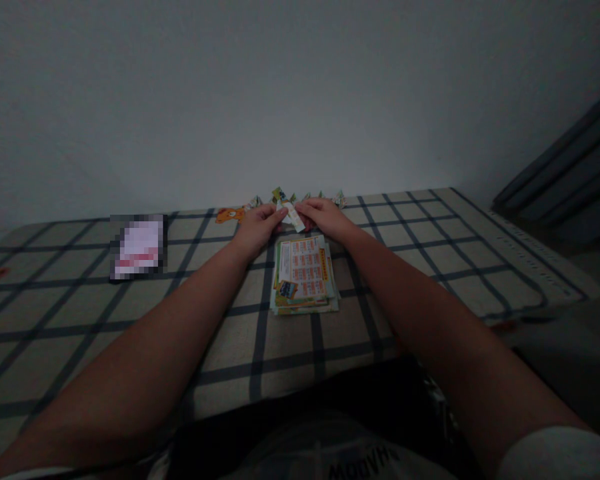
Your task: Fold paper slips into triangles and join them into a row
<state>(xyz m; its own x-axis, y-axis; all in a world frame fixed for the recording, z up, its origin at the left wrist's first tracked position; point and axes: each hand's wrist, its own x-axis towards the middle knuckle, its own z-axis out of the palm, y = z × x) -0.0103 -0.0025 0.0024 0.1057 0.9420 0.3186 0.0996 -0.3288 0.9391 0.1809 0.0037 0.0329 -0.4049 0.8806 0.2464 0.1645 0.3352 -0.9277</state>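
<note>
A folded strip of printed paper (293, 217) is held between my two hands, above the far part of the table. My left hand (258, 225) pinches its left side with thumb and fingers. On its right side my right hand (324, 217) grips it the same way. Just nearer to me lies a stack of printed paper sheets (305, 270) with orange and green print, its edges slightly uneven. Behind my hands several small folded paper pieces (339, 199) stand in a row close to the wall, partly hidden by my fingers.
A checked cloth (390, 267) covers the table, with a bear print (230, 214) near the far edge. On the left lies a phone (139, 247) with a blurred lit screen. A plain wall (300, 100) rises behind; dark grey fabric (570, 167) hangs at right.
</note>
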